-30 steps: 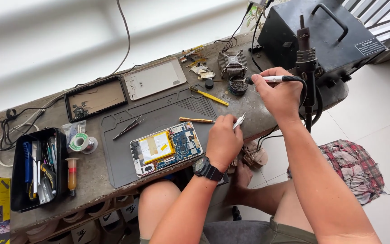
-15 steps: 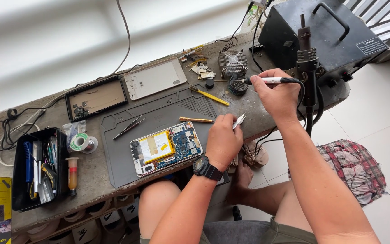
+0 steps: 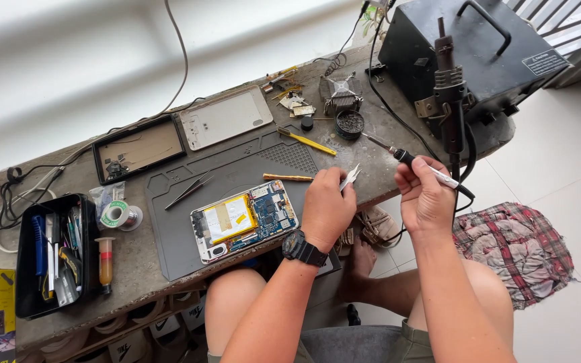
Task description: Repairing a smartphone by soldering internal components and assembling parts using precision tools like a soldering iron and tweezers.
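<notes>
My left hand [image 3: 327,207] grips silver tweezers [image 3: 351,177], tips pointing up and right, beside an opened tablet [image 3: 245,219] with a yellow battery and blue circuit board. The tablet lies on a grey work mat [image 3: 189,222]. My right hand [image 3: 426,195] holds a soldering iron [image 3: 398,154] by its handle, tip aimed up-left toward a small round tin [image 3: 350,124], just off the bench's right edge. A black watch sits on my left wrist.
A black soldering station [image 3: 479,47] with a hot-air wand in its holder stands far right. On the bench lie a white back cover [image 3: 224,118], a framed screen [image 3: 139,148], spare tweezers [image 3: 188,191], solder spool [image 3: 115,214], black tool tray [image 3: 52,255], heatsink [image 3: 341,90].
My right hand has drawn the soldering iron back from the far bench area toward me and lower. My left hand with the tweezers stays in place.
</notes>
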